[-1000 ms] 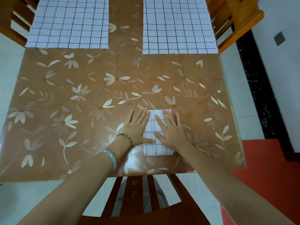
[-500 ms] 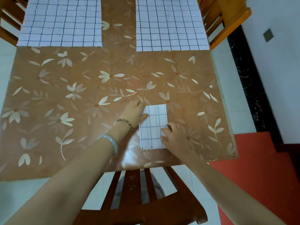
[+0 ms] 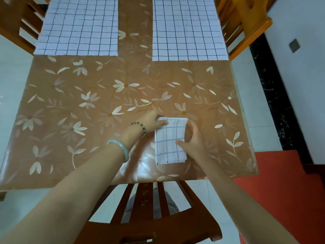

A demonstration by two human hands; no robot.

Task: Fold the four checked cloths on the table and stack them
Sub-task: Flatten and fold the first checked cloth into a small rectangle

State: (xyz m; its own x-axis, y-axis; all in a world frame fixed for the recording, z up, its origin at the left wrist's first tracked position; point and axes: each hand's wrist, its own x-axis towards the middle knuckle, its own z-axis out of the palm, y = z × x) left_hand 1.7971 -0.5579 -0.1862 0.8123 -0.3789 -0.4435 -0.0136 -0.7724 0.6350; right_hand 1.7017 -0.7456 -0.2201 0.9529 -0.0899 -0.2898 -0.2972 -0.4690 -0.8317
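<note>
Folded cloth (image 3: 168,140) is lying by the table's (image 3: 88,138) near edge, its far end lifting, probably for another fold or for stacking. Right hand (image 3: 192,140) is pinching the right edge, thumb on top and fingers curled behind. Left hand (image 3: 152,123) is reaching in at the far-left corner, seemingly pinching it; blur hides the fingertips. Two spread cloths, one left (image 3: 77,27) and one right (image 3: 188,29), are waiting flat at the far end.
</note>
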